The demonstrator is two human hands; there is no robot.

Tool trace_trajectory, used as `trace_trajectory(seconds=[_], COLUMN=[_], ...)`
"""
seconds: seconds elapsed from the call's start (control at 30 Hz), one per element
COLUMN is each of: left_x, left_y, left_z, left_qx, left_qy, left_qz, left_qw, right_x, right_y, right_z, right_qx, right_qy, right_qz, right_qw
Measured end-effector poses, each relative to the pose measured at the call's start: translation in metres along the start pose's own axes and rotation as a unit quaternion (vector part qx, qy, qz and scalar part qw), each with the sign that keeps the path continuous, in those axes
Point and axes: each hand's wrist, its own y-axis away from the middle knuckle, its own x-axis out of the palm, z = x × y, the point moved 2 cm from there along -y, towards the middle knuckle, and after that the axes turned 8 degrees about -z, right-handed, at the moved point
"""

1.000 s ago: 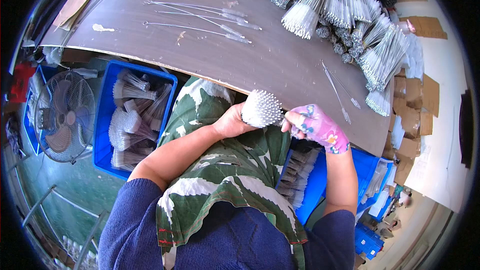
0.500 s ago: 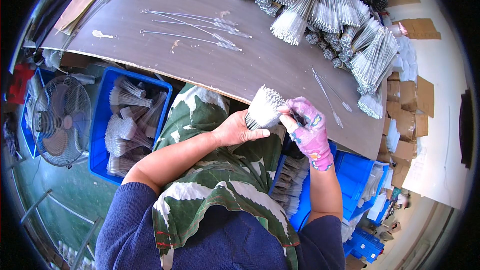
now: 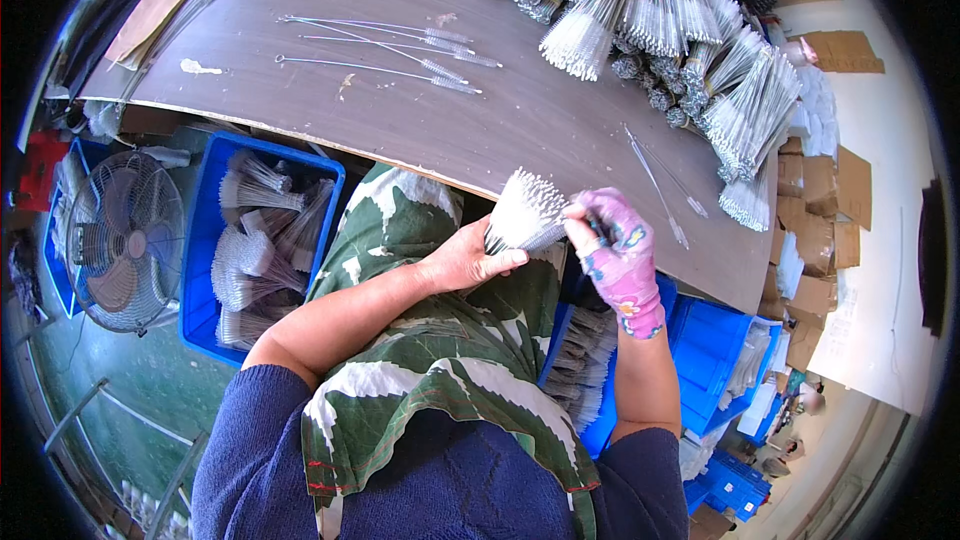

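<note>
My left hand [image 3: 468,258] is bare and grips the stems of a bundle of thin white wire brushes [image 3: 526,210], whose bristle heads point up at the camera. My right hand [image 3: 612,248] wears a pink patterned glove and pinches at the right side of the same bundle. Both hands hover over my lap, just below the front edge of the grey-brown table [image 3: 400,110]. A green and white patterned cloth [image 3: 440,340] covers my lap.
Three long loose brushes [image 3: 400,50] lie on the table. Several tied brush bundles [image 3: 680,30] are heaped at the far right. A blue crate of brushes [image 3: 255,240] and a floor fan [image 3: 125,240] stand at my left; more blue crates [image 3: 700,360] are at my right.
The view has shifted slightly, and both hands with the bundle stay together at the table edge. The right hand has worked a little along the bundle's side.
</note>
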Motion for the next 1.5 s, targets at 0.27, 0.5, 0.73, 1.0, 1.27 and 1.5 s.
trace_trajectory(seconds=[0.27,0.5,0.73,1.0,1.27,1.5], left_x=[-0.012,-0.009,-0.002,-0.024,-0.032,-0.032], left_y=[-0.005,0.008,0.001,-0.018,-0.024,-0.022], left_z=[0.005,0.007,0.018,0.017,0.040,0.043], left_qx=[-0.036,0.066,0.208,0.287,0.276,0.247], left_qy=[0.108,0.067,-0.071,-0.404,-0.343,-0.282], left_qz=[0.124,-0.057,-0.154,-0.095,-0.071,-0.073], left_qw=[0.986,0.994,0.963,0.863,0.895,0.924], right_x=[0.009,0.046,0.074,0.075,0.024,0.010], right_y=[0.007,0.021,0.027,0.045,0.027,0.020], right_z=[-0.029,-0.023,0.002,-0.023,-0.004,0.004], right_qx=[0.155,0.110,0.029,-0.035,0.145,0.268], right_qy=[-0.187,-0.163,-0.060,-0.050,-0.067,-0.100], right_qz=[0.097,-0.065,-0.128,-0.095,-0.011,0.180], right_qw=[0.965,0.978,0.990,0.994,0.987,0.941])
